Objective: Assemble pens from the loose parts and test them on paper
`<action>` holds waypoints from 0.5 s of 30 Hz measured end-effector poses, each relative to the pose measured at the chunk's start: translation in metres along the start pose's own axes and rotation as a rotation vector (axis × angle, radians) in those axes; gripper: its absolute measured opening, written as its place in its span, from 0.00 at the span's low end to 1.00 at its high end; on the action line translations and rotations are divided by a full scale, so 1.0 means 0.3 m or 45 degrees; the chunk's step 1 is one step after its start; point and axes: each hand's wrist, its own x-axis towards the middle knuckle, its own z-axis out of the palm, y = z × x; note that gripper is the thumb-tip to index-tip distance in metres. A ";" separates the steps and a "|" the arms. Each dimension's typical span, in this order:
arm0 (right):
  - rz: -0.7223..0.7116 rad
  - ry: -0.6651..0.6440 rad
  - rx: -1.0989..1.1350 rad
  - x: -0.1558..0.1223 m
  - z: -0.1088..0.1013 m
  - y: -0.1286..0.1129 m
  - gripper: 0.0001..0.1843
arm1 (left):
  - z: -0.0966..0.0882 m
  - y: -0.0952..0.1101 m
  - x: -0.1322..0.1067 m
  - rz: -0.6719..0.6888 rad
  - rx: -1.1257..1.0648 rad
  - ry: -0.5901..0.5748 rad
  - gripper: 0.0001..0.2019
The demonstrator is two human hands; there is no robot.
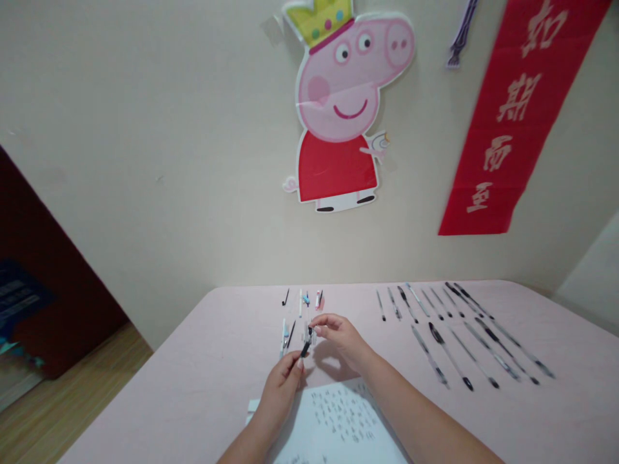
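My left hand (pixel 284 378) is closed, thumb and fingers pinching the near end of a pen (pixel 305 348) with a black section. The pen points away from me, tilted above the pink tabletop. My right hand (pixel 342 336) reaches in from the right, its thumb and fingertips pinched together at the pen's far end. Blur there hides exactly which part they grip. Just beyond and left of the hands lie a black pen (pixel 291 334) and a white and light-blue pen (pixel 284 332). Under my forearms is a white sheet of paper (pixel 338 419) with handwriting.
Several pens with clear barrels (pixel 454 361) lie in two rows on the right of the pink table (pixel 193 386). Farther back left are a short black pen (pixel 285 297) and a pink-and-black item (pixel 318 299). A wall with a pig cutout (pixel 338 164) rises behind.
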 end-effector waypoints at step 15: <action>0.071 -0.164 -0.071 -0.003 0.000 0.008 0.15 | 0.005 0.018 -0.013 -0.022 -0.029 0.008 0.22</action>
